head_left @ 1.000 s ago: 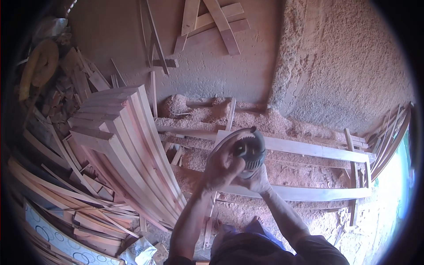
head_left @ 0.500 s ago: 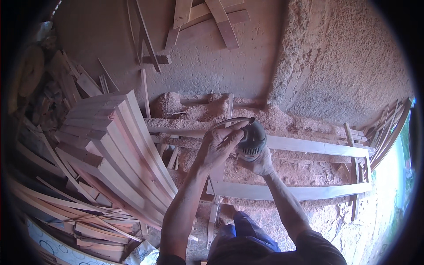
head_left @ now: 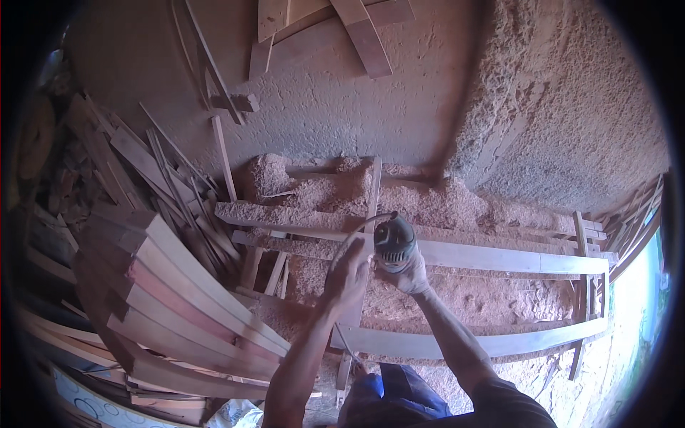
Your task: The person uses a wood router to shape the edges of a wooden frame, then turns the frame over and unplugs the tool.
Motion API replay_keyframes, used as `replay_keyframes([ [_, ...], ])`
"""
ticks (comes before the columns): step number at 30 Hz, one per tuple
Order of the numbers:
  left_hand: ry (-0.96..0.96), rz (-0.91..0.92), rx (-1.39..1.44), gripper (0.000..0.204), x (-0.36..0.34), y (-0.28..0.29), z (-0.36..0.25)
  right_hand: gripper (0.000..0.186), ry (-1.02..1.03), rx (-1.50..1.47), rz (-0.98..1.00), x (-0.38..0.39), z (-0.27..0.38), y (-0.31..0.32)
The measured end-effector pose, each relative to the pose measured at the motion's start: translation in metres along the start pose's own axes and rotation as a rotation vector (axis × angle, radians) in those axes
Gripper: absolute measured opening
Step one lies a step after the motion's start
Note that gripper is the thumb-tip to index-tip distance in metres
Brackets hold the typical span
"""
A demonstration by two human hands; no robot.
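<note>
the right hand (head_left: pixel 407 277) is wrapped round the tool (head_left: pixel 394 241), gripping it from below and its right side. the left hand (head_left: pixel 346 277) is open just left of it, fingers stretched out and pointing away from the body; i can't tell whether the fingertips touch the casing. the tool is dark and rounded, with a row of vent slots facing the person. a cord (head_left: pixel 357 232) leaves its top and curves down to the left, behind the left hand.

the tool is at the left part of a pale wooden frame (head_left: pixel 499 258), over the far one of its two long rails. the near rail bows a little, and a short piece joins the two at the right end. crosspieces (head_left: pixel 585 285) lie under the frame, and shavings (head_left: pixel 321 203) are heaped all about it, thickest along the wall (head_left: pixel 335 121).

left of the arms there's a big stack of thick beams (head_left: pixel 178 299), one with a reddish face. behind it, sticks and offcuts (head_left: pixel 143 160) lean in a tangle. more boards (head_left: pixel 364 39) rest crossed against the wall. on the right, the wall turns rough (head_left: pixel 556 114), and bright light falls on the ground (head_left: pixel 571 381) below.
</note>
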State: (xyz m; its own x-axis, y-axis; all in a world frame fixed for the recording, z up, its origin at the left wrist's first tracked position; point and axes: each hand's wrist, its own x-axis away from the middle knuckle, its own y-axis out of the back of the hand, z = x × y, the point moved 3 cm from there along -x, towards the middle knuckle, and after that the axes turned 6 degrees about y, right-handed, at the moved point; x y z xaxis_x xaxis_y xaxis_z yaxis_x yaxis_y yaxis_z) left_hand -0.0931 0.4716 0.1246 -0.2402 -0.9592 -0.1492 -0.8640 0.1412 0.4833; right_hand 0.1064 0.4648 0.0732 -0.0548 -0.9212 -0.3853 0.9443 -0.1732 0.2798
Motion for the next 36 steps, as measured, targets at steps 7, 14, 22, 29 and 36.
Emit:
replay_keyframes([
  [7,0.395,0.355,0.87,0.033,0.039,0.057,0.05,0.09,-0.024,0.183,0.07,-0.002,-0.028,-0.018],
  [14,-0.031,0.2,-0.112,0.072,-0.018,0.014,0.116,0.088,0.015,0.12,0.035,-0.009,-0.034,-0.04],
  [22,-0.199,0.562,-0.316,0.08,-0.065,-0.045,0.128,0.083,-0.017,0.035,0.057,-0.012,-0.037,-0.052],
  [29,-0.33,0.416,-0.528,0.094,-0.064,-0.039,0.189,0.088,0.037,0.098,0.103,-0.02,-0.032,-0.071],
  [36,-0.384,0.425,-0.489,0.091,-0.066,-0.044,0.153,0.1,-0.169,-0.324,0.019,-0.003,-0.054,-0.073],
])
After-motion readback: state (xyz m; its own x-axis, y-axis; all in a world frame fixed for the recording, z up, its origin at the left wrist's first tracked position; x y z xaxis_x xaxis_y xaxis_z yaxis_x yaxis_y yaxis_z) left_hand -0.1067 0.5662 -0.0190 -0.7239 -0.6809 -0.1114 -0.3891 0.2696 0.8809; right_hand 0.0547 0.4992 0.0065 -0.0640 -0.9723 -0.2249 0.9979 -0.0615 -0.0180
